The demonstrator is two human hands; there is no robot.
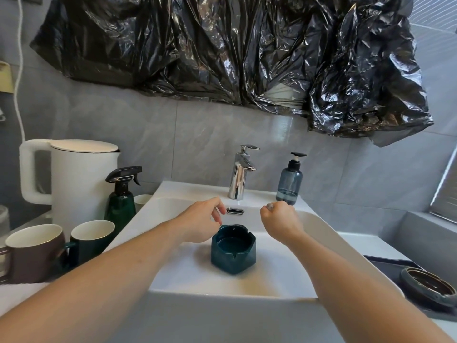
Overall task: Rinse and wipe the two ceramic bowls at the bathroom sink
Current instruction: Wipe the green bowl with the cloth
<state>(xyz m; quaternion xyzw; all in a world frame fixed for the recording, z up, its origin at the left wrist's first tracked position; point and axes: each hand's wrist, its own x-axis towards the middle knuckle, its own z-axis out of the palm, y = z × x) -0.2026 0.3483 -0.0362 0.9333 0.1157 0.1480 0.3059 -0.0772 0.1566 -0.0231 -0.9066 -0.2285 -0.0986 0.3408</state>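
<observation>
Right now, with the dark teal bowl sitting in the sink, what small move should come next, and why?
Probably reach the left hand up to the chrome faucet and start the water. No stream is visible, the dark teal notched ceramic bowl sits in the white sink below the spout, and the right hand is already closed around something small and grey.

Head-mounted, wide-angle, looking forward and down from just in front of the white sink [321, 233], near enough for both forearms to run in from the bottom corners. Faces the tiled wall squarely, faucet [240, 173] close to centre, black plastic sheet [222, 45] across the top (edges bowed by the lens). One view only, nothing shared.
</observation>
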